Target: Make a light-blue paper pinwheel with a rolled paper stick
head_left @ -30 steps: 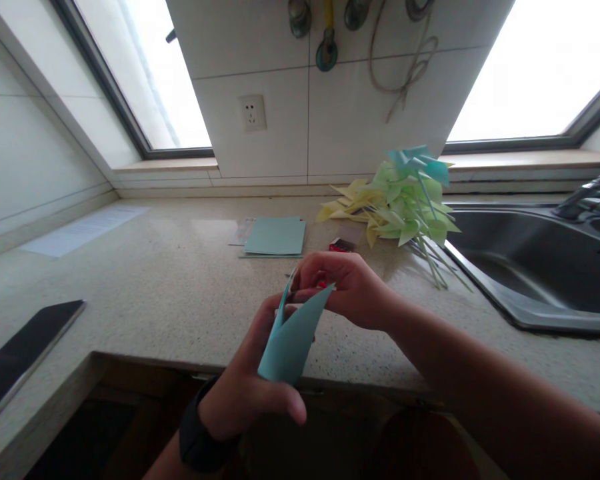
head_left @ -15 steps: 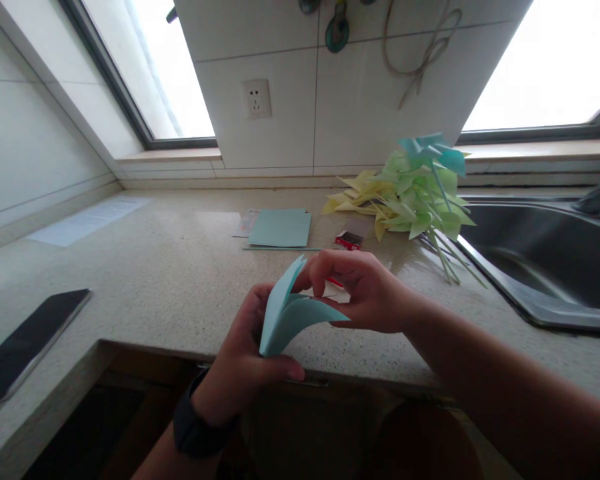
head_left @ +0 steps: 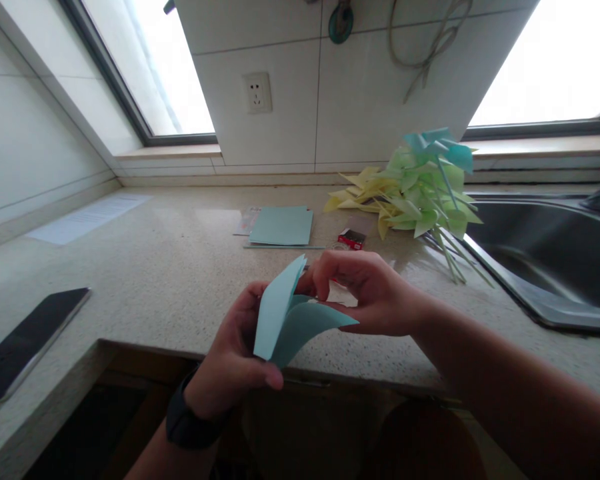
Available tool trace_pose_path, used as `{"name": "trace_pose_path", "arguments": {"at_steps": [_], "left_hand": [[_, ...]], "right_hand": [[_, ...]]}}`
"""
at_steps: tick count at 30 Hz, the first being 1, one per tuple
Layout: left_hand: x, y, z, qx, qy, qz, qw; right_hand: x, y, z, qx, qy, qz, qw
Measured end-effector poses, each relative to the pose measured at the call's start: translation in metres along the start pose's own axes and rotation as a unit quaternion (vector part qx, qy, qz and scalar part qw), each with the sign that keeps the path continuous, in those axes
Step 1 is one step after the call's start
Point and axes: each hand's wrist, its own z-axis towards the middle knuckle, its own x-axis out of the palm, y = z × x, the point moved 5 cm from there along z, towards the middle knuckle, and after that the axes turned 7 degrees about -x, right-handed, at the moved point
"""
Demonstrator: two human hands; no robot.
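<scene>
hands: my left hand (head_left: 229, 363) pinches blue paper (head_left: 285, 320), right hand (head_left: 375, 297) grips its curled flaps
step: gathering flap tips at centre
next: keep tips pinched

a dark phone (head_left: 27, 343) lies left on the counter (head_left: 170, 267), paper pinwheels (head_left: 415, 193) beside the sink (head_left: 545, 260).

One head-worn camera looks forward and down, close above the left hand (head_left: 233, 363) and right hand (head_left: 375, 297); beyond them the counter (head_left: 170, 280) runs to the tiled wall (head_left: 290, 120), the sink (head_left: 545, 267) past the right hand
</scene>
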Motion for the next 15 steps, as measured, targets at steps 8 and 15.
{"name": "trace_pose_path", "arguments": {"at_steps": [8, 15], "left_hand": [[-0.008, -0.001, -0.008, -0.025, -0.008, 0.016, 1.000], [-0.009, -0.005, -0.010, -0.040, 0.004, 0.023, 0.999]], "right_hand": [[-0.027, -0.016, 0.002, 0.129, 0.003, -0.179, 0.975], [-0.059, -0.054, -0.010, 0.215, 0.073, -0.382, 0.896]]}}
